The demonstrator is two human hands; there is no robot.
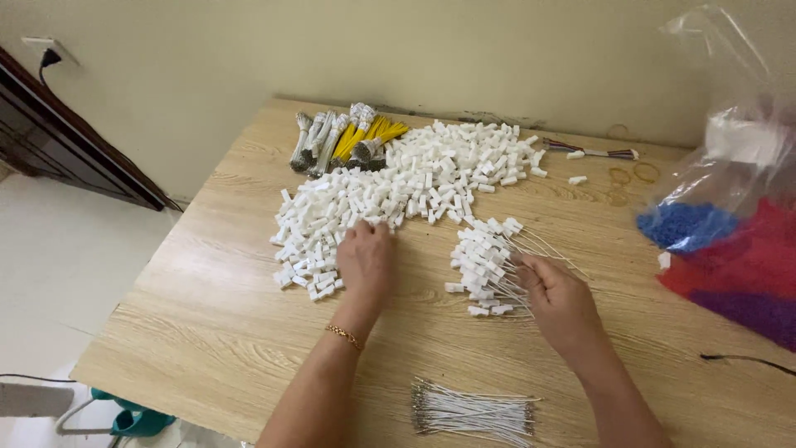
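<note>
At the right edge of the wooden table [207, 332], a clear plastic bag [730, 166] stood open, with blue, red and purple masses showing through it. The left hand [366, 259] lay palm down, fingers loosely curled on the heap of small white connectors [398, 187]. The right hand [560, 299] pinched thin white wires of a finished bundle [489, 267], well apart from the bag.

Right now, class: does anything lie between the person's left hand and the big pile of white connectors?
Nothing visible does. The left hand already rests on the near edge of the white connector pile; only bare wooden table lies around it.
</note>
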